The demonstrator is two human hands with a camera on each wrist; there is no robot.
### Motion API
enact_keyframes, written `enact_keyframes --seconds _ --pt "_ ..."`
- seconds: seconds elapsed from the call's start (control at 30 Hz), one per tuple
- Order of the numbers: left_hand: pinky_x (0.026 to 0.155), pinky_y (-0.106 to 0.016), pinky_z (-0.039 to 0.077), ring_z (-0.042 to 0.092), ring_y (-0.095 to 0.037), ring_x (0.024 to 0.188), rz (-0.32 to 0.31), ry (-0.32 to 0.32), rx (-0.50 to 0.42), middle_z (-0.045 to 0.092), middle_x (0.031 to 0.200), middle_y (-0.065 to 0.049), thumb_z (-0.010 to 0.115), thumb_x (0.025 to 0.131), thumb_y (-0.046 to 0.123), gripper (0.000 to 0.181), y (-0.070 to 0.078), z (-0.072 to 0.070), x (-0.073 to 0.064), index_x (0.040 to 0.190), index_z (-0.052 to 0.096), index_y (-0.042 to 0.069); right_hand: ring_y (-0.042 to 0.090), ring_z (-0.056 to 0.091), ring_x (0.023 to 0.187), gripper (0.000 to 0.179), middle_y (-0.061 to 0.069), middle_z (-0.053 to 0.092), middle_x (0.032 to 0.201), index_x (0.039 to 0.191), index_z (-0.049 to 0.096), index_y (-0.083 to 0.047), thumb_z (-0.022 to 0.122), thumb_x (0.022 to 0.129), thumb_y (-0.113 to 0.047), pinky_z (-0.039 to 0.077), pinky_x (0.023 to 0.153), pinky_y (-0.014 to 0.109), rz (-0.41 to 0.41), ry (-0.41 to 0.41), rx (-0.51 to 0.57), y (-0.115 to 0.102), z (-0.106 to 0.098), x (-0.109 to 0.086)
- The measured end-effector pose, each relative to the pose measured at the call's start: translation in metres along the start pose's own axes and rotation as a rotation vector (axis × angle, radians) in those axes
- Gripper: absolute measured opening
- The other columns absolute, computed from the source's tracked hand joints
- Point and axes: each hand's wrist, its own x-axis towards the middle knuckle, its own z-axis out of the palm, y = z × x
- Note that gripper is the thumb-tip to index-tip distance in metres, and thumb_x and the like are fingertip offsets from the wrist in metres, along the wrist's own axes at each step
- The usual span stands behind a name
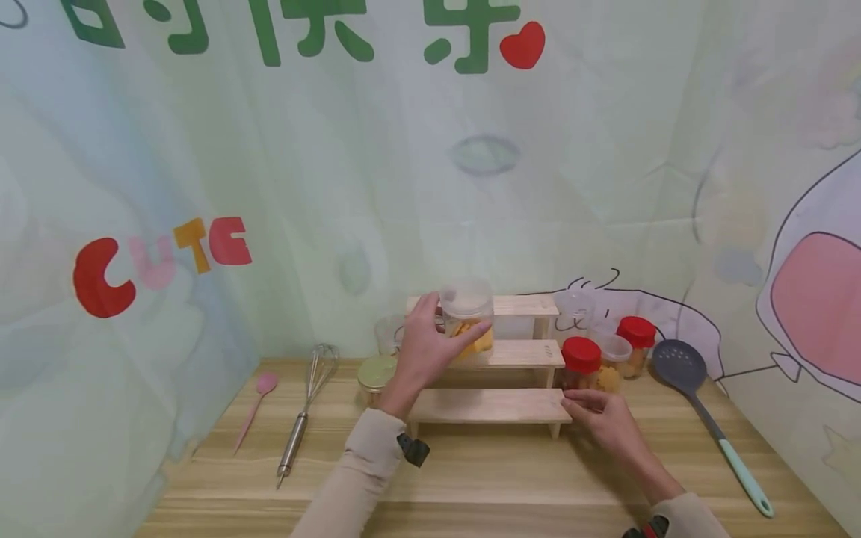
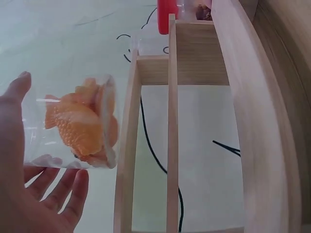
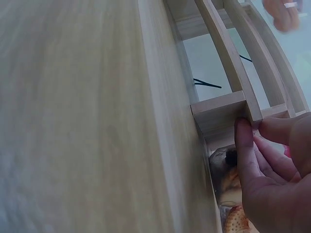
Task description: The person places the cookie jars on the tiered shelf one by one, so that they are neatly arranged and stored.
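Observation:
My left hand (image 1: 430,347) holds a clear jar (image 1: 467,317) with orange fish-shaped pieces inside, fingers and thumb spread around its sides. The jar overlaps the middle and top tiers of a three-step wooden rack (image 1: 491,406) in the head view. In the left wrist view, the jar (image 2: 82,121) lies alongside the rack's upper boards. My right hand (image 1: 605,422) pinches the right end of the rack's lowest board between thumb and fingers; the right wrist view shows the fingertips (image 3: 244,128) at that corner. Close behind this hand stands a red-lidded jar (image 1: 581,355).
Right of the rack stand a pale-lidded jar (image 1: 613,351) and another red-lidded jar (image 1: 636,336), then a slotted skimmer (image 1: 679,366). A green-lidded jar (image 1: 377,371) is at the rack's left. Farther left lie a whisk (image 1: 299,441) and a pink spoon (image 1: 255,407). A printed curtain (image 1: 336,187) hangs behind.

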Motion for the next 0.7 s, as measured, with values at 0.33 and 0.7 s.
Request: enact_keyframes --seconds 0.33,0.7 --pt "0.090 -0.043 0.063 0.065 -0.024 0.115 0.014 0.031 0.070 0.061 0.140 -0.007 0.079 0.087 0.072 0.092 0.015 0.042 0.035 0.151 0.054 0.010 0.011 0.068 0.103 0.038 0.018 0.079 0.125 0.128 0.077 0.000 0.079 0.101 -0.027 0.054 0.084 0.020 -0.010 0.024 0.016 0.008 0.001 0.000" --pt "0.108 -0.049 0.057 0.061 -0.029 0.130 -0.039 0.052 0.050 0.057 0.147 -0.013 0.083 0.091 0.060 0.094 0.010 0.064 0.065 0.159 0.046 0.007 0.016 0.068 0.109 0.038 0.017 0.080 0.126 0.127 0.079 -0.001 0.080 0.101 -0.029 0.054 0.086 0.021 -0.028 0.028 -0.014 0.005 0.002 0.001"
